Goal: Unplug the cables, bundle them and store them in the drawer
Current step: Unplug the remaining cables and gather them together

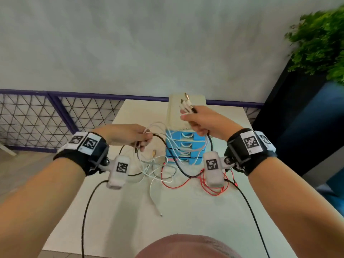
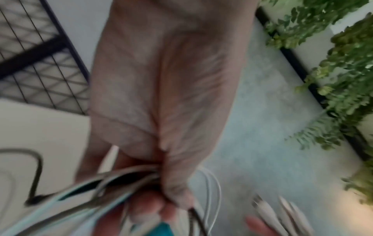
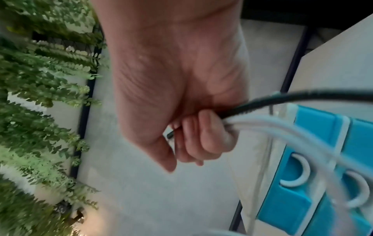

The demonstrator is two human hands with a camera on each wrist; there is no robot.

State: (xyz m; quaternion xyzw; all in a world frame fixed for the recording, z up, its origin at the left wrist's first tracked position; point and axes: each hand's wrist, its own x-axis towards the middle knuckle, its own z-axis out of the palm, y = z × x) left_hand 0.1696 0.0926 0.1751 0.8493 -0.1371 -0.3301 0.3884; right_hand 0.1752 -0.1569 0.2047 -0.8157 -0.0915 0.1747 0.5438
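Note:
My right hand (image 1: 198, 120) is raised above the small drawer unit (image 1: 183, 146) and grips a bunch of cable ends (image 1: 186, 105), white and black, whose plugs stick up past the thumb. In the right wrist view the fingers (image 3: 201, 137) curl round a black cable (image 3: 282, 99) and white cables (image 3: 272, 126). My left hand (image 1: 130, 135) holds the same cables (image 2: 129, 177) lower down, to the left of the drawers. White, black and red cables (image 1: 167, 172) hang and lie tangled on the white table (image 1: 186, 211) between the hands.
The drawer unit has a cream top (image 1: 178, 110) and several blue drawers, all pushed in. A wire mesh fence (image 1: 46, 116) runs behind the table. A dark planter with green plants (image 1: 320, 40) stands at the right. A loose white cable end (image 1: 158, 209) lies on the table.

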